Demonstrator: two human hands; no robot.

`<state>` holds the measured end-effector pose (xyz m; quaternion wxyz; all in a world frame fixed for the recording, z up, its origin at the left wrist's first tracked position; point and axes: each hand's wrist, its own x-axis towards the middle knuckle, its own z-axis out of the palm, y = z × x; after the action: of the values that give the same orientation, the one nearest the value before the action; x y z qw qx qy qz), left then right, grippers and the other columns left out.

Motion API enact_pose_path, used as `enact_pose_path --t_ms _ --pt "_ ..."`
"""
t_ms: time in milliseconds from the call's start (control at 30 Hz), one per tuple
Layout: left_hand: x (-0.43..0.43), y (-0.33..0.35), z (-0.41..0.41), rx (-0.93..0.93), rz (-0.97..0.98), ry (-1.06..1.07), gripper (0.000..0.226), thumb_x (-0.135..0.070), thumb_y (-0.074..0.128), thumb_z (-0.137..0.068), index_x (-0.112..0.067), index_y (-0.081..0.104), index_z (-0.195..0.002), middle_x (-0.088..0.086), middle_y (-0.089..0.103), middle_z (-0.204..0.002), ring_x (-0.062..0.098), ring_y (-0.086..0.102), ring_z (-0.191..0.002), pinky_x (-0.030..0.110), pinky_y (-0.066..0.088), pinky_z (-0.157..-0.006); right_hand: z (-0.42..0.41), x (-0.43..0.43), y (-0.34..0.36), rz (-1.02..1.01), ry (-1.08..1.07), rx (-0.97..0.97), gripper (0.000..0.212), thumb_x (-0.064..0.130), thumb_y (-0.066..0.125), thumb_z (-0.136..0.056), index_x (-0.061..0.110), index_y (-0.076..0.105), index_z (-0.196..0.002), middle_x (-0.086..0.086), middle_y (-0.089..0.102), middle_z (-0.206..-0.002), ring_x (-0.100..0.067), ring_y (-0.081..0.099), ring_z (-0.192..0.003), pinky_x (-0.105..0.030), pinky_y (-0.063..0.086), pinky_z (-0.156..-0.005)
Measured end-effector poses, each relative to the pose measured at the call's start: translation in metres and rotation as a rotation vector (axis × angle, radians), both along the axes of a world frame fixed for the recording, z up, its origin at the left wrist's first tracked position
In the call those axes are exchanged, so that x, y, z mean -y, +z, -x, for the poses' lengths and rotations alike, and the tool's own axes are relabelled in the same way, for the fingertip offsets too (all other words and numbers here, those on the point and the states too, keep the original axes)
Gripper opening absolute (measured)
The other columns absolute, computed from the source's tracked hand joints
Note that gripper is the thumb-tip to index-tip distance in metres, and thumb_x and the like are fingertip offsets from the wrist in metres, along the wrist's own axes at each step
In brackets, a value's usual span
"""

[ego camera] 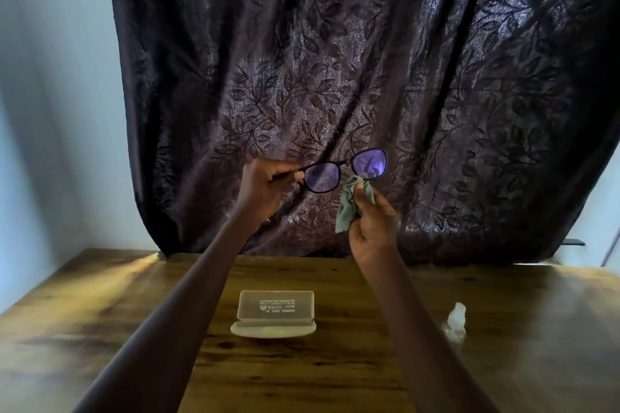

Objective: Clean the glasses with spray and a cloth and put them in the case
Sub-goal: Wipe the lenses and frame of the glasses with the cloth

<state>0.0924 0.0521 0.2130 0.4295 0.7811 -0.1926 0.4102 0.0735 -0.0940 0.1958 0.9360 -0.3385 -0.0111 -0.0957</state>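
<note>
Dark-framed glasses (345, 168) with purple-tinted lenses are held up in front of the curtain. My left hand (265, 182) grips them at the left temple end. My right hand (374, 223) holds a grey-green cloth (352, 203), whose top touches the lower edge of the right lens. A pale translucent case (274, 313) lies open on the wooden table (302, 372) below, its lid standing up with printed text. A small clear spray bottle (456, 320) stands on the table to the right, blurred.
A dark leaf-patterned curtain (335, 60) hangs behind the table's far edge. Pale walls flank it on both sides. My two forearms reach up from the bottom of the view over the table.
</note>
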Motion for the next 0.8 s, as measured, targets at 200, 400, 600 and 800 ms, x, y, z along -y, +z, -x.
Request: enact_pose_path --t_ms 200,400,600,800 --pt "0.001 -0.001 0.001 -0.012 0.007 -0.01 0.024 0.001 0.065 -0.076 0.01 0.063 -0.099 0.027 0.066 -0.099 0.016 0.062 -0.084 -0.001 0.044 -0.063 -0.005 -0.011 0.004 -0.038 0.013 0.039 0.022 -0.007 0.05 -0.088 0.005 0.057 -0.07 0.003 0.061 -0.045 -0.003 0.057 -0.038 -0.015 0.049 -0.039" --pt "-0.009 -0.002 0.004 -0.052 0.048 -0.028 0.022 -0.003 0.066 -0.077 0.005 0.066 -0.097 0.017 0.067 -0.076 0.026 0.064 -0.071 0.04 0.054 -0.063 -0.003 0.005 -0.011 -0.03 0.003 -0.002 0.016 -0.002 0.051 -0.089 0.005 0.059 -0.078 -0.001 0.065 -0.056 -0.005 0.06 -0.041 -0.015 0.048 -0.038" --pt "-0.012 -0.003 0.003 -0.034 0.016 0.0 0.023 -0.003 0.067 -0.075 0.005 0.066 -0.096 0.016 0.069 -0.078 0.018 0.06 -0.074 0.039 0.052 -0.066 -0.01 0.024 0.002 -0.016 -0.051 0.014 0.013 0.002 0.053 -0.089 0.006 0.058 -0.078 -0.003 0.063 -0.065 -0.003 0.06 -0.042 -0.015 0.05 -0.041" --pt "-0.01 -0.002 0.001 -0.031 0.016 -0.012 0.022 0.0 0.066 -0.075 0.008 0.065 -0.096 0.024 0.07 -0.088 0.017 0.061 -0.076 0.042 0.054 -0.068 -0.012 0.025 0.004 0.0 -0.065 0.019 0.014 0.002 0.053 -0.09 0.005 0.058 -0.078 -0.004 0.058 -0.068 -0.002 0.058 -0.04 -0.014 0.049 -0.04"
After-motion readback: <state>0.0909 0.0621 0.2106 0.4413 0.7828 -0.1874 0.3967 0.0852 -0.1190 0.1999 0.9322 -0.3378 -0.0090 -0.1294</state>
